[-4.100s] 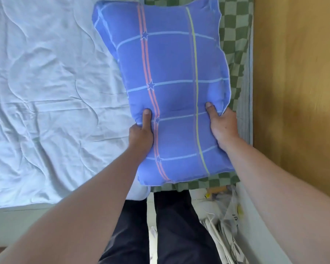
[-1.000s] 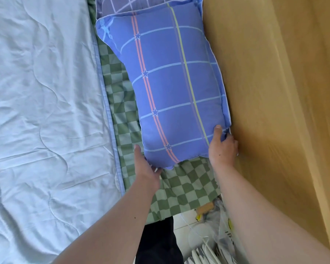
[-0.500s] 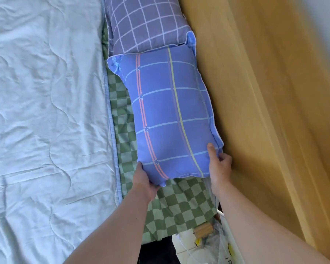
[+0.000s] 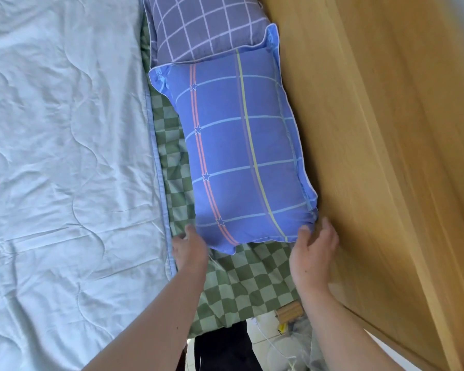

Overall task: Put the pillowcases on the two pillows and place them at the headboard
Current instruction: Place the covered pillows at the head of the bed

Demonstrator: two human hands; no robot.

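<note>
Blue pillow (image 4: 241, 156) lying long axis 12-to-6 along headboard (image 4: 373, 156), 12 o'clock from both grips: left hand (image 4: 189, 249), right hand (image 4: 312, 253) loose, touching near end.

The near pillow (image 4: 241, 156) wears a bright blue case crossed by pale blue lines, with a double salmon stripe dotted with small stars and one yellow-green stripe. The far pillow (image 4: 204, 25) is greyish purple with a white grid. Under both lies a green-and-pale-green checkered sheet (image 4: 241, 285). The quilt (image 4: 65, 156) is pale blue, the headboard (image 4: 373, 156) honey-toned wood.
</note>
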